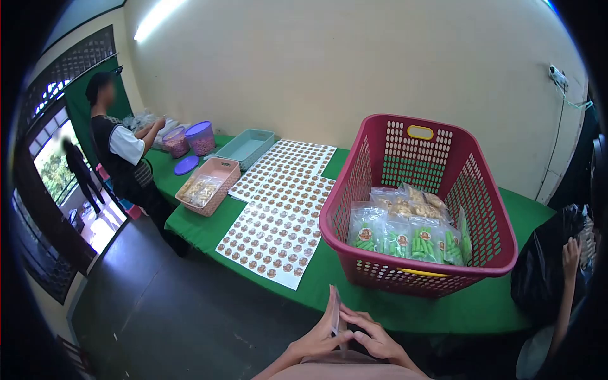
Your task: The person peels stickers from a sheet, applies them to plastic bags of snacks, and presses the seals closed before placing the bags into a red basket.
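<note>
Close to my body, my left hand [318, 337] holds a thin clear plastic bag [336, 320], seen nearly edge-on. My right hand [379, 340] presses on the bag from the other side, its fingertips and thumb meeting it. What the bag contains, if anything, cannot be made out. Just beyond my hands stands a large maroon basket [418, 280] with several labelled clear packets of green sticks [423, 242] and packets of pale brown snacks [399, 204] in it. Sheets of round brown stickers [273, 237] lie on the table to the left of the basket.
The table has a green cloth [197, 221]. A pink basket [233, 168] with snack packets, a teal basket [263, 140] and purple-lidded tubs [200, 140] stand farther left. One person [120, 145] works there; another person's hand [571, 256] touches a black bag [546, 266] at right.
</note>
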`<state>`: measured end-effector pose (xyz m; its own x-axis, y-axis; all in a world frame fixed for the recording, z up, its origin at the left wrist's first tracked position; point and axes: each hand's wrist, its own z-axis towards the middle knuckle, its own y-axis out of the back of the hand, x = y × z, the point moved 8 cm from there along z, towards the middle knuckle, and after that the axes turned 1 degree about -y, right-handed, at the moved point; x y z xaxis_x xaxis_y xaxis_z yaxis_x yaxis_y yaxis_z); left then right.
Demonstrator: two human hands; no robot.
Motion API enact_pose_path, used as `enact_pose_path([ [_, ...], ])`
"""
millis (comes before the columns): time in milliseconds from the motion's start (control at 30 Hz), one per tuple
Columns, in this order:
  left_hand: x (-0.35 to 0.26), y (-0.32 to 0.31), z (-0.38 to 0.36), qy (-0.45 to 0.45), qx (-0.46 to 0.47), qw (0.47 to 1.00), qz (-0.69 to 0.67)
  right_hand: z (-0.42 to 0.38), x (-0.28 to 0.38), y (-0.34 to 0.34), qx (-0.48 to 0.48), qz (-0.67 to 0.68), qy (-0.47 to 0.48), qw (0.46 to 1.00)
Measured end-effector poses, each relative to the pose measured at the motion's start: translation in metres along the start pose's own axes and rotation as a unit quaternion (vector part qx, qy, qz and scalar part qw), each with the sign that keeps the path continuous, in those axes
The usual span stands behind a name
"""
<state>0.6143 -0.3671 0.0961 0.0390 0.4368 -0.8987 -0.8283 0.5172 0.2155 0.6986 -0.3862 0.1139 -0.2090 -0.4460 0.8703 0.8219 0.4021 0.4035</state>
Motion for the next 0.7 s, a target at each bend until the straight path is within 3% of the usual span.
enact_pose_path([
  [33, -0.007, -0.002, 0.0, 0.0, -0.005, 1.0, 0.002, -0.002, -0.002, 0.004, 0.005, -0.03, 0.004, 1.0],
  [100, -0.018, 0.005, -0.001, 0.031, -0.102, 0.971, -0.214, -0.003, -0.004, 0.01, 0.015, -0.059, 0.01, 0.998],
  [133, -0.02, 0.012, -0.005, -0.005, -0.165, 0.982, -0.094, -0.004, -0.006, 0.023, -0.06, -0.028, -0.009, 0.998],
  [167, -0.018, 0.009, -0.009, -0.003, -0.169, 0.981, -0.093, -0.008, -0.011, 0.036, -0.135, 0.004, -0.03, 0.99],
  [233, 0.009, 0.005, -0.02, 0.101, -0.236, 0.951, -0.17, -0.011, -0.033, 0.043, -0.156, 0.056, -0.048, 0.985],
  [267, 0.003, 0.004, -0.021, 0.069, -0.281, 0.946, -0.144, -0.01, -0.039, 0.042, -0.131, 0.121, -0.066, 0.982],
  [333, 0.006, -0.007, -0.024, 0.069, -0.301, 0.937, -0.161, -0.009, -0.038, 0.036, -0.086, 0.256, -0.069, 0.96],
  [433, -0.005, -0.015, -0.022, 0.061, -0.318, 0.935, -0.141, -0.018, -0.033, 0.033, -0.047, 0.263, -0.111, 0.957],
  [567, -0.004, -0.026, -0.027, 0.076, -0.311, 0.944, -0.085, -0.029, -0.034, 0.042, -0.025, 0.186, -0.057, 0.981],
  [700, -0.017, -0.038, -0.02, 0.044, -0.305, 0.95, -0.042, -0.04, -0.023, 0.059, -0.087, 0.149, -0.024, 0.985],
])
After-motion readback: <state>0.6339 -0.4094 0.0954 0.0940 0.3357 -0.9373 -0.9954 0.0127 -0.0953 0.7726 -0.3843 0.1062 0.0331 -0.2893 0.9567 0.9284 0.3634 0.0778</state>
